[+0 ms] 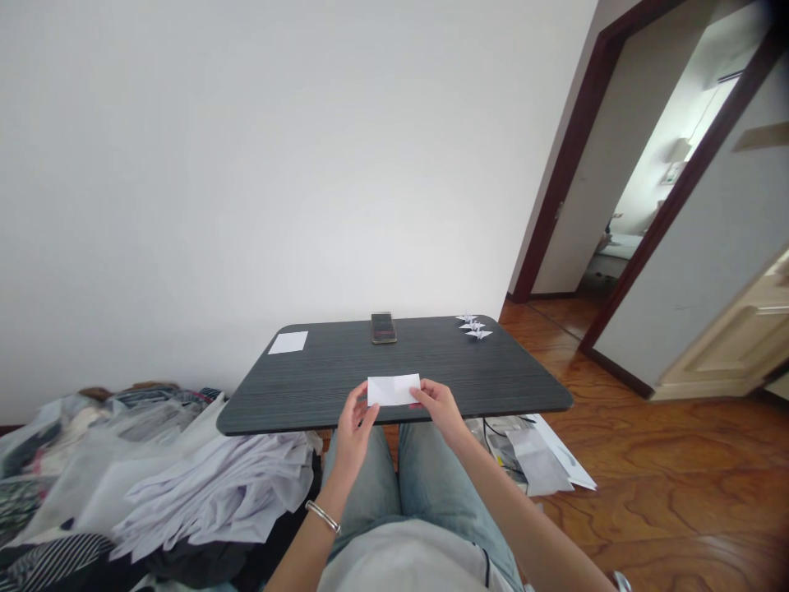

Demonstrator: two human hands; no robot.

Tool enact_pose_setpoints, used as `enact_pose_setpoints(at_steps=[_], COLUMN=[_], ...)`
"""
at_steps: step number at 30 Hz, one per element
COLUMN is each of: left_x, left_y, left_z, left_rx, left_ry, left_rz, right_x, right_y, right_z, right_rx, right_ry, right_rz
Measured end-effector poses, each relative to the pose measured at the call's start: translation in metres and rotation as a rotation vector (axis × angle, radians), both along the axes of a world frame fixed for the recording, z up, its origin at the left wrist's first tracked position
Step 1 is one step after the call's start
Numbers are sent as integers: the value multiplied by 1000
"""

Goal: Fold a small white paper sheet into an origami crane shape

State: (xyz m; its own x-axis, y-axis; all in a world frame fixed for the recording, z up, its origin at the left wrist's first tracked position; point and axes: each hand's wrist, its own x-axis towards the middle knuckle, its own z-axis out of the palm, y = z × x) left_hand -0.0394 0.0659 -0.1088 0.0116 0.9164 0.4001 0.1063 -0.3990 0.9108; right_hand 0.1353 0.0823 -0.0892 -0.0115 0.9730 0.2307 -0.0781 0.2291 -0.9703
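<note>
Between my two hands is a white sheet of paper [393,390], a wide rectangle that looks folded, raised near the table's front edge. My left hand [356,423] grips its left end, thumb at the lower corner and fingers behind. The right end is pinched by my right hand [436,401], with the thumb on the front face. Over at the far right of the table sit several white folded paper cranes [476,329]. Flat at the far left lies another white paper sheet [288,342].
The dark wood-grain table [333,370] has rounded corners and stands against a white wall. A phone [383,327] lies at its back middle. Clothes and bags [203,485] are heaped on the left; papers and a cable [523,452] lie on the floor at right.
</note>
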Motion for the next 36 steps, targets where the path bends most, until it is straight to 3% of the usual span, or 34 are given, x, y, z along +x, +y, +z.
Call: enact_pose_setpoints(at_steps=[2,7,10,14,19,29,36], left_x=[1,-3,-7,-6,-1,6,6], left_y=[-1,-7,-8,-6,-10,-25,-29], left_z=[12,37,45,50,59,75,77], left_rx=[10,181,212,86,-127,-269,-285], left_ry=[-20,173,247,77,-227,-355,-381], left_rz=[-79,23,13,2,-85,-139,-177], right_x=[-2,-5,-6,-8,-17,-19,-21], right_y=[-9,-21,-25,-30,-37,-45,-51], right_z=[11,25,30,40,46,52,54], right_rx=[-10,-40,28,130,57,-52,-69], right_ry=[28,130,114,72,147,247,292], right_rz=[6,-23,-88,-97,129,109,133])
